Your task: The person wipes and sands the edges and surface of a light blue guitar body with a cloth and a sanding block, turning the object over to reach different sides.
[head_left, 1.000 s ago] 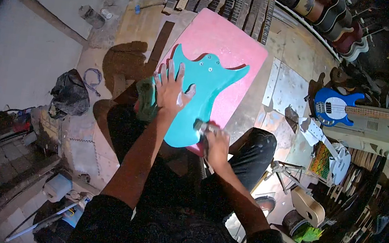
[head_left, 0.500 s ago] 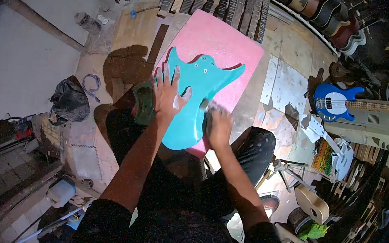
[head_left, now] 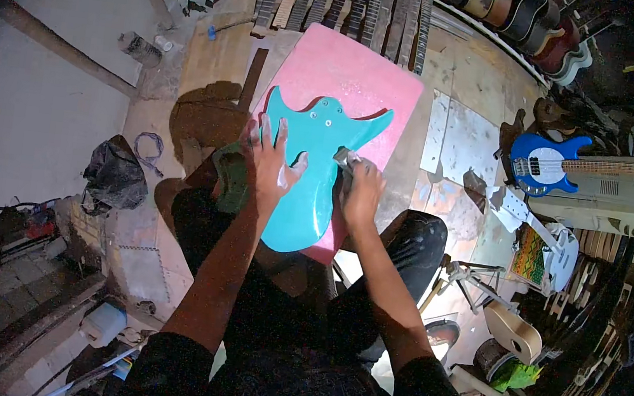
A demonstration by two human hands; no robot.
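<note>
The teal guitar body [head_left: 308, 205] before me is smooth and of one even colour, its rounded end nearest me, with a bright streak of light along that end's right side. Farther up it narrows at the waist, then spreads into two pointed horns, with four small holes grouped between them. It lies flat on the pink board [head_left: 348, 65], its rounded end by the board's near edge, its horns well short of the far edge. My left hand [head_left: 268, 169] is open on the body's left side, whitened fingers spread, so the body runs beneath it and out to its right. My right hand [head_left: 362, 193] is closed around a small greyish block [head_left: 343, 156] at the body's right edge. Beyond the board's far edge lie fretted necks [head_left: 347, 2].
</note>
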